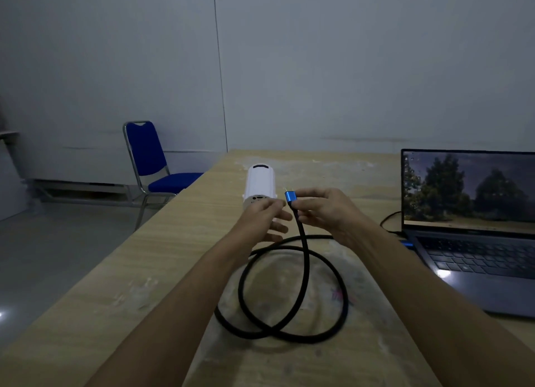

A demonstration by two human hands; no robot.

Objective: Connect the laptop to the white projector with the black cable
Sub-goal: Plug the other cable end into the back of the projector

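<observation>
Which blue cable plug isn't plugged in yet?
The blue plug pinched in the right hand, beside the projector. The other sits at the laptop's left edge.

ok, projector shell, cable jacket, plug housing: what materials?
Projector: white, smooth, looks like moulded plastic, slight sheen. Cable: matte black, probably rubber or braid; too dim to tell. Plug: bright blue, sharp-edged, reflective, likely anodised metal.
</observation>
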